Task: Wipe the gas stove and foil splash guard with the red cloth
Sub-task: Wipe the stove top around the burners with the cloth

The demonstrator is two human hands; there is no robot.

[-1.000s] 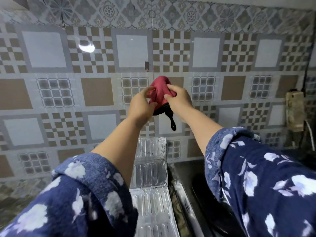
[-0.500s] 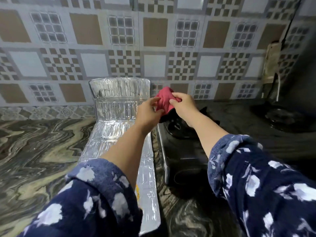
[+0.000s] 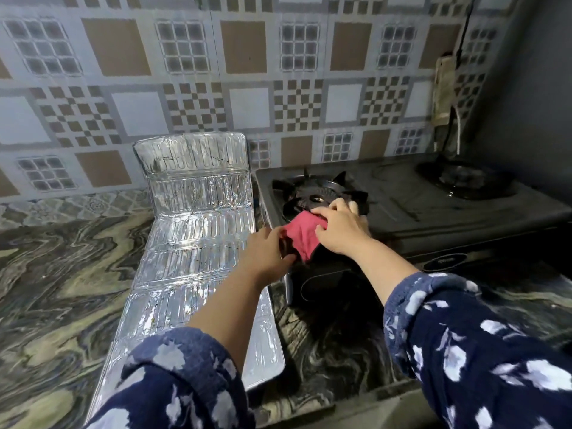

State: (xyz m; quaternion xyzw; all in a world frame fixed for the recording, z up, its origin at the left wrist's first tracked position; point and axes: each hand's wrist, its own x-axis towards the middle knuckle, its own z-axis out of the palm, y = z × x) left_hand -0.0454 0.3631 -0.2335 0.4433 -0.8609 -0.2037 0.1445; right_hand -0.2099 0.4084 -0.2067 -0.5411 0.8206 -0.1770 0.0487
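The red cloth point(image 3: 301, 233) lies bunched at the front left corner of the black gas stove point(image 3: 411, 209), just before its left burner point(image 3: 318, 195). My right hand point(image 3: 342, 229) presses on the cloth's right side, fingers spread toward the burner. My left hand point(image 3: 267, 253) grips the cloth's left edge, fingers curled under it. The foil splash guard point(image 3: 192, 243) lies flat on the counter left of the stove, with its far panel folded upright.
The marbled counter point(image 3: 62, 274) stretches left of the foil. A tiled wall point(image 3: 278, 72) rises behind. The stove's right burner point(image 3: 464, 179) sits at the far right, below a wall socket point(image 3: 442, 88) with a cord.
Both hands brought the red cloth down from the wall and onto the stove's front left corner. The view tilted down to the counter.
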